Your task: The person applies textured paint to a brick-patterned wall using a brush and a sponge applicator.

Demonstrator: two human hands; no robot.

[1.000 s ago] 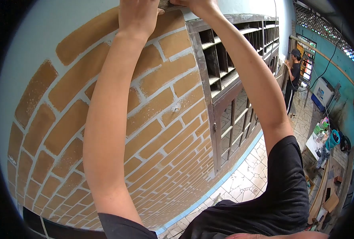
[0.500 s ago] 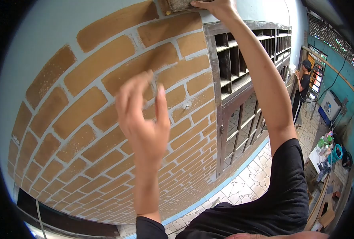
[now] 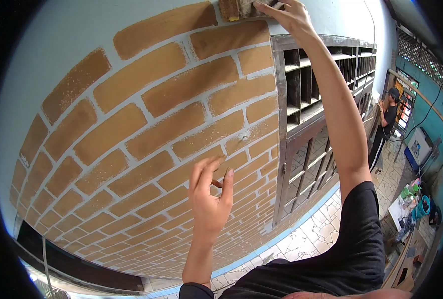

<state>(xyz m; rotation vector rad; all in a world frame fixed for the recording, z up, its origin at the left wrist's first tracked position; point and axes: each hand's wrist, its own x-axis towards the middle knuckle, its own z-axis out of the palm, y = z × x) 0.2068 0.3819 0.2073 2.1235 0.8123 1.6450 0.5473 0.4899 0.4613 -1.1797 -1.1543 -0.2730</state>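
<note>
High at the top edge of the head view, my right hand (image 3: 292, 19) grips a stained, brownish wooden-looking block (image 3: 246, 10). The block lies against the pale wall just above the top brick shapes, and its upper part is cut off by the frame. My left hand (image 3: 210, 199) is held up in front of the wall lower down, fingers loosely bent and thumb apart, with nothing between them. Behind it, rows of tan and brown painted bricks (image 3: 189, 87) with pale joints cover the wall. A small chipped spot (image 3: 245, 137) marks one brick.
Right of the bricks is a wooden window frame (image 3: 281, 134) with open slots above and panes below. Pale stone paving (image 3: 306, 234) runs along the wall's foot. Farther right stand a person (image 3: 388, 119) in a dark cap, a blue-and-white cooler (image 3: 418, 145) and a turquoise bucket (image 3: 422, 207).
My left hand has come down from the upper bricks, and its motion blur is gone. The right hand stays on the block at the top. The whole view has shifted slightly.
</note>
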